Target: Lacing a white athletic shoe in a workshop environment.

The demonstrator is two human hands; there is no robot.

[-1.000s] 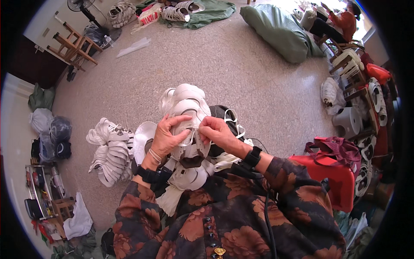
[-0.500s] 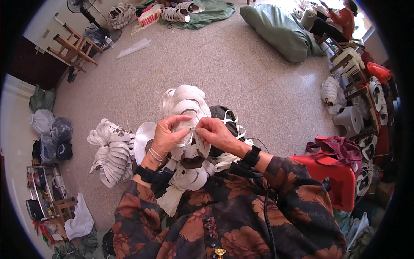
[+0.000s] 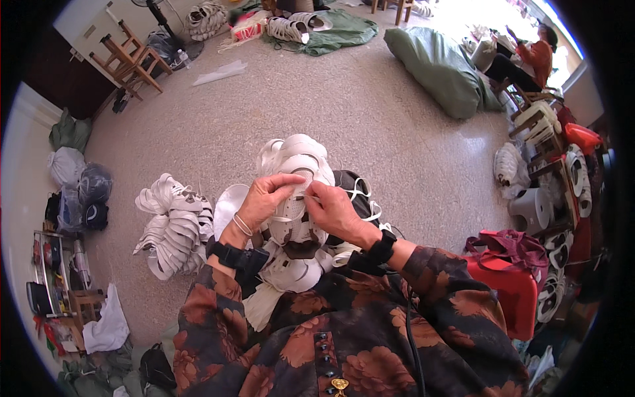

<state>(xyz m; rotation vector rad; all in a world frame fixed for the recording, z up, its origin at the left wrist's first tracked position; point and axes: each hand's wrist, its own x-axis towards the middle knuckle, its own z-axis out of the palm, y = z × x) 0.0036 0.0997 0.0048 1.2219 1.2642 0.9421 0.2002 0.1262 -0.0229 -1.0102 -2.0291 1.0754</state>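
In front of my lap is a white shoe upper (image 3: 301,233), its open collar turned toward me. More white uppers (image 3: 299,144) are stacked just beyond it. My left hand (image 3: 266,200) is closed in a pinch at the upper's lacing area. Close beside it, my right hand (image 3: 335,213) pinches a thin white shoelace (image 3: 286,219), which loops across the upper. The fingertips nearly meet, and they partly hide the lace and eyelets. To the left, a pile of nested white uppers (image 3: 175,231) lies on the floor.
A dark bag with white laces (image 3: 354,188) is just right of the stack. Red stool (image 3: 506,291) with a maroon bag (image 3: 512,254) at my right. A large green sack (image 3: 440,73) lies far right, near a seated person (image 3: 529,59). Wooden chairs (image 3: 132,63) stand far left.
The view has shifted slightly. Both hands have moved a little up the upper, and the fingertips have come closer together around the lace.
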